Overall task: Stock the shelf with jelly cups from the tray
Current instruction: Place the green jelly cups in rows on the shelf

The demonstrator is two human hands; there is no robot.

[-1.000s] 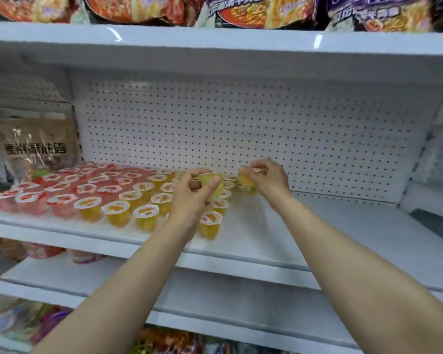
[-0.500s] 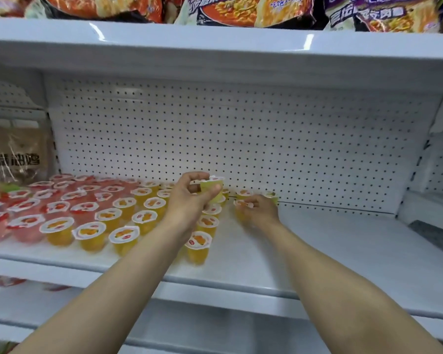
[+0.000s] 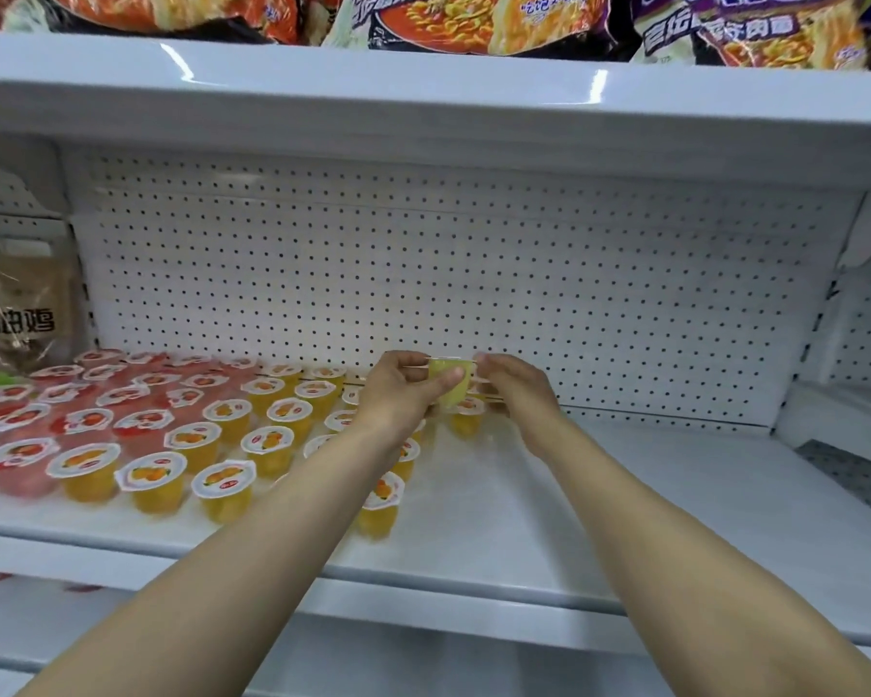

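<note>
A pale yellow-green jelly cup [image 3: 448, 382] is held upright above the white shelf [image 3: 599, 520], near the pegboard back wall. My left hand [image 3: 398, 394] grips its left side between thumb and fingers. My right hand [image 3: 516, 389] meets it from the right, fingertips pinching the cup's rim. Below the hands stand rows of orange jelly cups [image 3: 267, 445], with red jelly cups [image 3: 26, 460] further left. One orange cup [image 3: 466, 417] stands just under the held cup. No tray is in view.
The upper shelf [image 3: 423, 103] carries instant noodle packets [image 3: 473, 17] and overhangs the hands. A brown bag [image 3: 16, 314] stands at the far left. The shelf's right half is bare white surface. A lower shelf [image 3: 423, 661] runs below.
My right hand set its orange cup down on the shelf, then rose to the cup held in my left hand. The view shifted right and slightly closer.
</note>
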